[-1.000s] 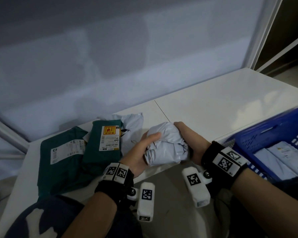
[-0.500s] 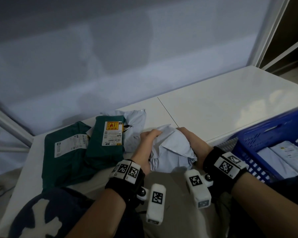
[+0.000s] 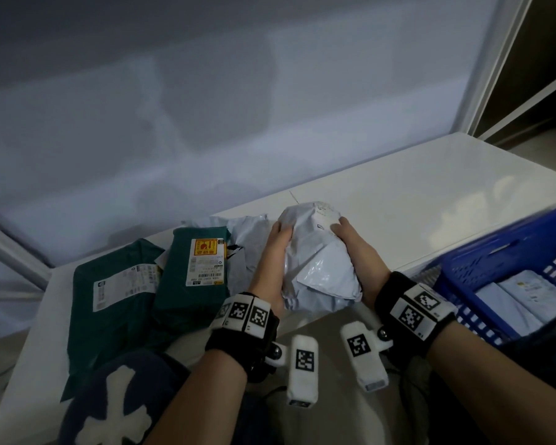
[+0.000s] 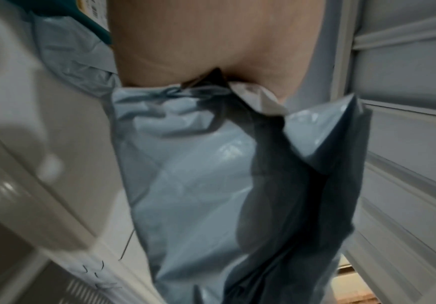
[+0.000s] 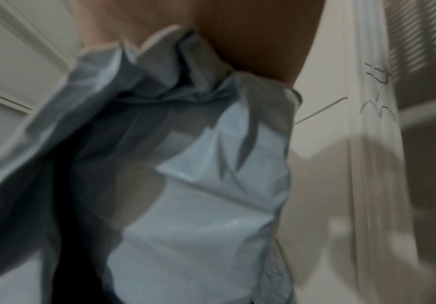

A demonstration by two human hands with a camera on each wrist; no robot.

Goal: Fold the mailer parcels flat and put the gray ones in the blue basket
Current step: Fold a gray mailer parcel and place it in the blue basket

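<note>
A crumpled gray mailer parcel (image 3: 318,261) is held upright over the white table's near edge between both hands. My left hand (image 3: 275,248) grips its left side with the thumb on top. On the other side my right hand (image 3: 350,242) holds it, thumb on the front. The wrist views show the same gray parcel (image 4: 198,185) (image 5: 198,195) hanging below each palm. Another gray mailer (image 3: 247,239) lies flat behind my left hand. The blue basket (image 3: 495,261) sits at the right with folded gray mailers (image 3: 527,297) inside.
Two dark green mailers (image 3: 109,290) (image 3: 196,271) with labels lie on the left of the white table (image 3: 398,200). A pale wall runs behind the table. My dark patterned clothing (image 3: 116,403) shows at the bottom left.
The gray parcel was turned and raised from a squat bundle to an upright one. Both hands shifted further up its sides, and the head view moved slightly.
</note>
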